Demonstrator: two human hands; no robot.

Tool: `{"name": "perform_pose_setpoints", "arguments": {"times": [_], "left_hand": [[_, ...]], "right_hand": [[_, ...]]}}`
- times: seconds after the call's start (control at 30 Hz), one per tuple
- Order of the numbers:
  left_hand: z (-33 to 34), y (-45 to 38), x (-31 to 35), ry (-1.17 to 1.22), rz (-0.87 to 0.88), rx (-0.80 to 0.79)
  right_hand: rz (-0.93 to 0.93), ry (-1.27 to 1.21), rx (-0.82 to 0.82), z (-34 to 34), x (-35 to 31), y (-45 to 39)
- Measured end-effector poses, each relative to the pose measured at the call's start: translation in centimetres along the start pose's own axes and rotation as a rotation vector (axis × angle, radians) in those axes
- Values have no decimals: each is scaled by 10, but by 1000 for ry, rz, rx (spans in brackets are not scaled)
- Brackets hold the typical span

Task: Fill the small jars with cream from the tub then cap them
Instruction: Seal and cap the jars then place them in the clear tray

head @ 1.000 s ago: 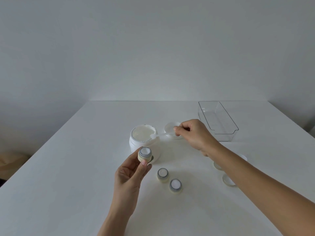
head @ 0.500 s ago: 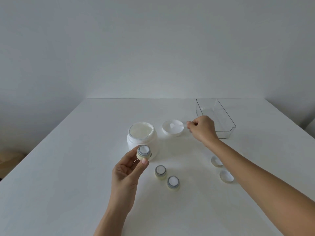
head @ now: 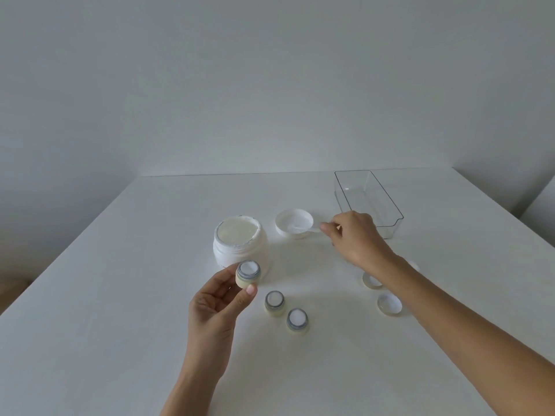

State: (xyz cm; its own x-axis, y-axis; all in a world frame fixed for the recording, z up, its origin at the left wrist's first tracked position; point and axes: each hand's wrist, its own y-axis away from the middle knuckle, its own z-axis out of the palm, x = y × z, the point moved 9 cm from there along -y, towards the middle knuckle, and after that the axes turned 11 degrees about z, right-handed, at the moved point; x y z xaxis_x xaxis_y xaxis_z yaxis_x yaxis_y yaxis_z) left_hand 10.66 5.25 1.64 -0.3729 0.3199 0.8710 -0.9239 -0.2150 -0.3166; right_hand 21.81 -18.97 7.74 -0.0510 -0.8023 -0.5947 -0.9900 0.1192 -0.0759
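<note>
The open white cream tub (head: 240,246) stands mid-table, full to the rim. My left hand (head: 217,307) holds a small cream-filled jar (head: 248,274) upright in front of the tub. Two more filled, uncapped small jars (head: 274,303) (head: 297,321) stand on the table to the right of that hand. My right hand (head: 356,235) pinches the handle of a small clear spatula (head: 309,229) whose tip rests in the tub's upturned white lid (head: 294,222). Small jar caps (head: 389,304) (head: 371,282) lie by my right forearm, one partly hidden.
An empty clear plastic bin (head: 371,202) stands at the back right, just behind my right hand. The white table (head: 120,295) meets a plain wall at the far edge.
My right hand has carried the spatula from the tub's mouth rightwards to the upturned lid. The left hand keeps holding its jar in about the same place.
</note>
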Motion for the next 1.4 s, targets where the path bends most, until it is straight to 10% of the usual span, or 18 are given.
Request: {"name": "perform_pose_setpoints", "arguments": {"times": [0.5,1.4], "left_hand": [[84,30,-6,2,-73,-196],[125,65,-15,-101,-133,-368]], "right_hand": [[294,-94,79,-27,123,124],[-266,-193,-191,-54,11,148]]}}
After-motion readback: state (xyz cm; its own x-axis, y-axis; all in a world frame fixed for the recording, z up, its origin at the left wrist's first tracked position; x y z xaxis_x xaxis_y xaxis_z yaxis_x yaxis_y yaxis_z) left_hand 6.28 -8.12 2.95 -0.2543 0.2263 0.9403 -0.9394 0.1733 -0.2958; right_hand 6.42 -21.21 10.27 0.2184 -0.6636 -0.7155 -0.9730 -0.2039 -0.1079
